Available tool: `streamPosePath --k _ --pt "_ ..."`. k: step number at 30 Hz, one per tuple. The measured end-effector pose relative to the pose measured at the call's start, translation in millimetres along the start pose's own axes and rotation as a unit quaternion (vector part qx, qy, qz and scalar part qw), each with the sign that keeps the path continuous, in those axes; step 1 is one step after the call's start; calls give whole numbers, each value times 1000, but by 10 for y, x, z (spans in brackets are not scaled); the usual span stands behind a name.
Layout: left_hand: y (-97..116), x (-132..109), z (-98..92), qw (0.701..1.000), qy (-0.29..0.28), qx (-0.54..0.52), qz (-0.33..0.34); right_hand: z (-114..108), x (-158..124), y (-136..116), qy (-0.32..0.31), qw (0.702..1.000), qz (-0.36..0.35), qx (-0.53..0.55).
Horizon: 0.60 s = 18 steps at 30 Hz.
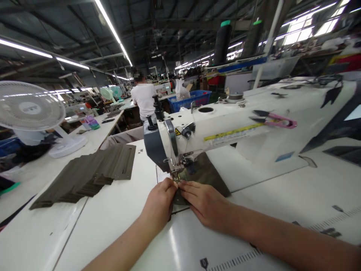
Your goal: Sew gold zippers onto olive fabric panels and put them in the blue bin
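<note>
A dark olive fabric piece (210, 174) lies flat under the head of a white sewing machine (225, 128). Its front edge reaches the needle and presser foot (176, 176). My left hand (159, 201) is closed, thumb and forefinger pinching the fabric's edge just in front of the foot. Right beside it, my right hand (208, 205) has its fingers pressed together on the same fabric, fingertips almost touching the left ones; its thumb is hidden. The fabric between the hands is partly covered by my fingers.
A fanned stack of olive fabric pieces (93, 171) lies left on the white table. Behind it stands a white fan (31, 107). Pink-handled snips (275, 119) rest on the machine arm. Further off are a blue crate (197, 98) and a person in a white shirt (143, 99).
</note>
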<state>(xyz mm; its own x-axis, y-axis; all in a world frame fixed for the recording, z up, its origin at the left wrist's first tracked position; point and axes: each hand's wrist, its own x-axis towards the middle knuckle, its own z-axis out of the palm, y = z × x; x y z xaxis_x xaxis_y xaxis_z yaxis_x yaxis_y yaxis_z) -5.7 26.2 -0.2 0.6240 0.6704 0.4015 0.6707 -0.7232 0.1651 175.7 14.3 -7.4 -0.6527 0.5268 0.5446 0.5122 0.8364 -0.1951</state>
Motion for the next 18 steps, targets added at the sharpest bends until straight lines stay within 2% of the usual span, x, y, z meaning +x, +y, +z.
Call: streamPosePath --k 5,8,10,14,16,18 --pt "-47 12 22 1000 -3 -9 -29 14 1 23 20 1000 7 8" --pt "-24 -44 -28 1000 -4 -24 -16 26 -33 -2 43 999 13 -8" --pt "8 -77 -85 1000 -5 -27 -3 -9 -7 5 43 998 44 -8" --pt "40 -34 -166 998 -8 37 -44 -209 234 93 -56 982 180 23" --pt "34 19 -163 994 -8 89 -67 -295 355 123 -84 976 202 20" --pt "37 44 -138 992 -10 112 -60 -301 377 102 -88 977 195 15"
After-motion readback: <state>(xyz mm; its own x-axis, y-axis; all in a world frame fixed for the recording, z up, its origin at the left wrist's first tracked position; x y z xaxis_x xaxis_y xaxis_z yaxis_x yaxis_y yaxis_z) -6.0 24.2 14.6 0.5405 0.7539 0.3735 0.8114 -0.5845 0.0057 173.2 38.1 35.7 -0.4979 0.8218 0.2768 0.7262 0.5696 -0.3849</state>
